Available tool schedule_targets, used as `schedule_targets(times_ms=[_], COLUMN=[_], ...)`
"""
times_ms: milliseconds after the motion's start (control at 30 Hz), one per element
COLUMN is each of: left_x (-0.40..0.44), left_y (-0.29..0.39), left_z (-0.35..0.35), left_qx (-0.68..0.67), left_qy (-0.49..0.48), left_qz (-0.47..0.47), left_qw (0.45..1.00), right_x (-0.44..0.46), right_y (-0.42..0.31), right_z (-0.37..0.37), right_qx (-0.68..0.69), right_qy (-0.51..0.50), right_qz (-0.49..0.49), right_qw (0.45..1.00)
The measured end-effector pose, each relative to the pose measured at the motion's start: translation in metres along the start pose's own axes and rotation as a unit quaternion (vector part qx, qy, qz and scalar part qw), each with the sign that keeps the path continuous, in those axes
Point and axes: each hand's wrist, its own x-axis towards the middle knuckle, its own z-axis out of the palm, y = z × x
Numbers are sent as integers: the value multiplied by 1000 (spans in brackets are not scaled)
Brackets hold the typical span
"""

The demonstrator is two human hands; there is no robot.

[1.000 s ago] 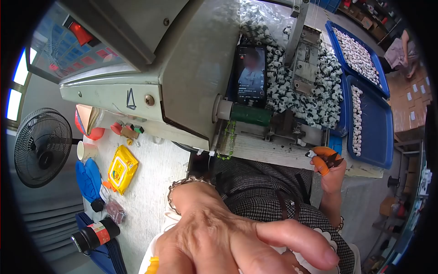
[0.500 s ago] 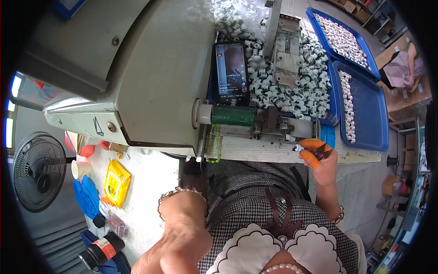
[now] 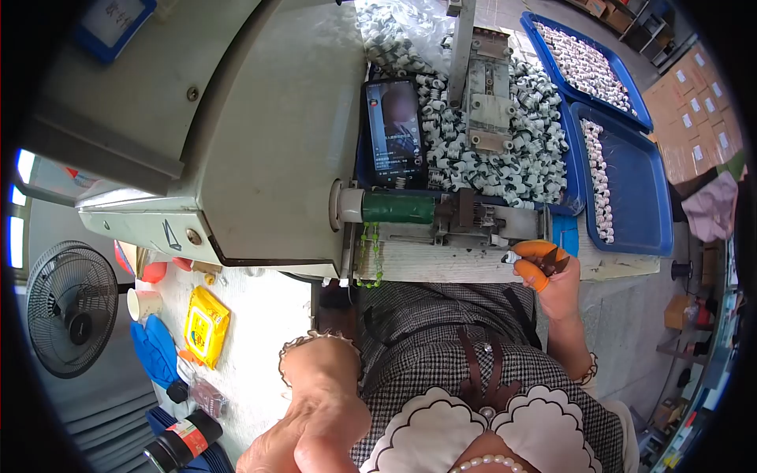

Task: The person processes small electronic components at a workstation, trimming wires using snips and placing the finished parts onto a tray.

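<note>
My right hand (image 3: 558, 282), with orange covers on the thumb and a finger, is closed in a pinch at the bench's front edge. Its fingertips grip a small white plastic part (image 3: 511, 258) with a dark end. Something dark brown and pointed (image 3: 555, 262) shows at the fingers; I cannot make out what it is. Just beyond sits the machine's metal fixture (image 3: 473, 217), joined to a green cylinder (image 3: 398, 209). My left hand (image 3: 307, 441) is raised close to the camera at the bottom edge, its fingers out of sight.
Similar white parts (image 3: 536, 158) are heaped behind the fixture, beside a phone (image 3: 394, 130). Blue trays (image 3: 639, 197) holding rows of parts stand at right. On the left are a yellow wipes pack (image 3: 206, 327), a blue glove (image 3: 154, 351), a black bottle (image 3: 183, 440) and a fan (image 3: 71, 311).
The view has shifted slightly. My right hand stays at the bench edge with the white part, and my left hand stays raised. A person at far right has moved lower in the view.
</note>
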Motion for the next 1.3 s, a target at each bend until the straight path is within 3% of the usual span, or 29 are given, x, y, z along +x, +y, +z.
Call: schedule_targets(times_ms=[67, 133, 233, 333, 567, 800, 867, 967, 1033, 1167, 1300], left_x=[-3, -9, -7, 10, 2, 11, 6, 8, 5, 9, 6], left_y=[0, 3, 3, 7, -6, 2, 1, -2, -4, -1, -3], left_z=[-1, -3, -16, -14, -12, -9, -16, -19, -11, -22, -13], left_qx=[-20, -61, -178, -172, -200, -172, -248, -297, -294, -226, -203], left_qy=[5, 24, -23, -39, -26, -12, -49, -61, -22, -62, -39], left_qz=[11, 93, 77, -109, -33, -76, -30, -52, -32, -98, -75], left_qw=[1000, 993, 981, 978, 979, 982, 967, 951, 955, 967, 976], right_x=[0, -1, -1, -2, -1, -1, -1, -1, -1, -2, -3], right_y=[-1, -1, -3, -3, 1, -2, -3, -3, -4, -7, -5], right_z=[1, 2, 2, 0, 0, 3, 4, 3, 4, 5, 4], right_qx=[12, 10, -7, -10, -13, -17, -9, -24, -30, -24, -30], right_qy=[-4, -6, -10, -18, -27, -24, -23, -24, -22, -31, -26], right_qz=[-2, 2, 12, 16, 22, 19, 19, 9, 5, 0, -2], right_qw=[1000, 1000, 1000, 1000, 999, 999, 1000, 999, 999, 999, 999])
